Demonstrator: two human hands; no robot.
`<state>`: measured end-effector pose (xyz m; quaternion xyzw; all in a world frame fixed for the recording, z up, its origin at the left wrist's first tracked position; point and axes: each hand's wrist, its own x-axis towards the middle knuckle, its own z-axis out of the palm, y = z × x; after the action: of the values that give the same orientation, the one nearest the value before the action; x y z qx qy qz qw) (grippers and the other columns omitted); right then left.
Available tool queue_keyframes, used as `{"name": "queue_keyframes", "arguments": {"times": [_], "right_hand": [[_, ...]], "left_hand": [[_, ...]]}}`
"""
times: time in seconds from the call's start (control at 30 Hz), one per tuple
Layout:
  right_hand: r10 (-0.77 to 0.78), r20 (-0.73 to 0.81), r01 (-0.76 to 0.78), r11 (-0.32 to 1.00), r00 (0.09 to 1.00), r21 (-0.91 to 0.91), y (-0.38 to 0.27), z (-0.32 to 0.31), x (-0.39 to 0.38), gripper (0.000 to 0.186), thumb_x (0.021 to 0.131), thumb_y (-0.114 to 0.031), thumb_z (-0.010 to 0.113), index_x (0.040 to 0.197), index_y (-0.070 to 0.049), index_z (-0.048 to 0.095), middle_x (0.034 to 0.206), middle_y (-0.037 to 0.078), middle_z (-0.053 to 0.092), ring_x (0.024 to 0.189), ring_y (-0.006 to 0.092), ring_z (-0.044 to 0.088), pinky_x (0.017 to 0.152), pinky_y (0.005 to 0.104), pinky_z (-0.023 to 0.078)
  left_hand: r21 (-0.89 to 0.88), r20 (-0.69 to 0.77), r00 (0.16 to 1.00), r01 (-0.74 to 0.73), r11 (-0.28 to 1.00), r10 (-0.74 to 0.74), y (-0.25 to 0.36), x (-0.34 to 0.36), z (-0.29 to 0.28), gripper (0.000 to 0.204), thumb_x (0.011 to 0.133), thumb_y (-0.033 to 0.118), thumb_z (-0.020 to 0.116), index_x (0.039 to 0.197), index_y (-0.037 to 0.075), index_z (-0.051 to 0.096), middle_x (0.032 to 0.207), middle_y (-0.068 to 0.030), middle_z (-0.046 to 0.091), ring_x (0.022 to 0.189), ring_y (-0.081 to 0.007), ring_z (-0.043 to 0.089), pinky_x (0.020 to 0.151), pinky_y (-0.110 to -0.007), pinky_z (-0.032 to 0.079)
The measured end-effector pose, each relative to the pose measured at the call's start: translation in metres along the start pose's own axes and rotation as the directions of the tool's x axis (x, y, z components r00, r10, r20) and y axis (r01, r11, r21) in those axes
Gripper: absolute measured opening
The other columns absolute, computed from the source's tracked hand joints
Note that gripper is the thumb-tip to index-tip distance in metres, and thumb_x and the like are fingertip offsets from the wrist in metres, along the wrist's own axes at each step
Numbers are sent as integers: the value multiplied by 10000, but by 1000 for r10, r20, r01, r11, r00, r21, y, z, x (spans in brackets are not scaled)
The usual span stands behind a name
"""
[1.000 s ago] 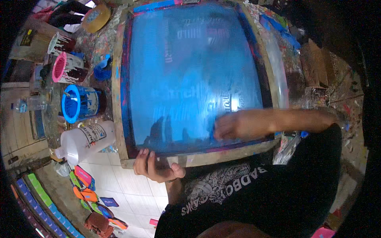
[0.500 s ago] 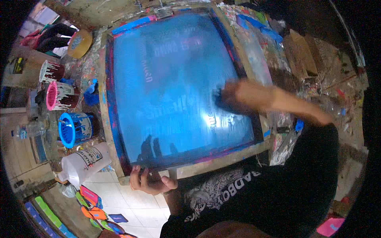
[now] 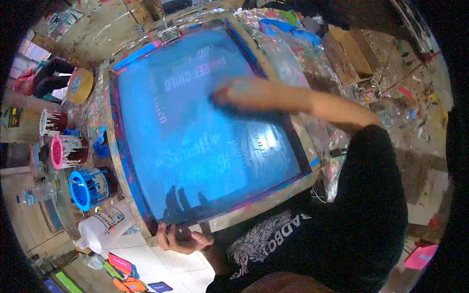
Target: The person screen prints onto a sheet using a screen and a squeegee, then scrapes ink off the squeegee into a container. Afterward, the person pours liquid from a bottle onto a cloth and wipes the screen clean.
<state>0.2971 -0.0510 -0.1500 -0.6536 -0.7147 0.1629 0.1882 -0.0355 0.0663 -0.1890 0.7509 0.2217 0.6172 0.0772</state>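
Note:
A large screen-printing frame with wooden sides lies in front of me. Its blue mesh carries pale lettering. My left hand is closed on the frame's near left corner, fingers curled over the wood. Above the mesh's upper middle is my right hand, smeared by motion, with the forearm coming in from the right. A dark patch shows under its fingers; whether that is a cloth or a shadow I cannot tell. The left hand's reflection or shadow shows on the mesh beside it.
Left of the frame stand paint-streaked tubs: a blue tub, a pink-rimmed tub and a white-rimmed tub. A translucent plastic bottle lies nearby. A tape roll sits farther back. At the far right is a cardboard box.
My right hand has moved left and away from me over the mesh. The left hand keeps its hold on the frame corner. The whole view has shifted slightly.

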Motion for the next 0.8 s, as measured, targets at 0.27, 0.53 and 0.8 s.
{"name": "queue_keyframes", "arguments": {"times": [0.27,0.53,0.8], "right_hand": [[-13,153,21,998,988,-52,-14,-23,-20,246,846,-93,531,1071,-16,591,1090,159,569,998,311,573,937,409,487],[133,293,-49,960,947,-274,-17,-27,-23,260,833,-87,539,1072,-16,611,1151,127,587,1080,286,590,849,380,548],[272,385,-173,946,882,-274,-67,-26,-51,238,829,-80,545,1017,58,594,1042,190,592,982,329,625,756,419,569]], "left_hand": [[51,79,987,139,989,-143,9,-4,-5,468,752,374,496,993,-15,592,1091,-221,551,1029,-330,509,902,-457,405],[123,51,996,63,990,-69,9,4,-10,446,762,403,478,938,11,602,1028,-203,600,1010,-317,516,897,-445,367],[69,-48,998,35,997,-32,5,12,3,435,769,395,486,960,18,589,1026,-206,595,1008,-325,521,891,-478,400]]}}
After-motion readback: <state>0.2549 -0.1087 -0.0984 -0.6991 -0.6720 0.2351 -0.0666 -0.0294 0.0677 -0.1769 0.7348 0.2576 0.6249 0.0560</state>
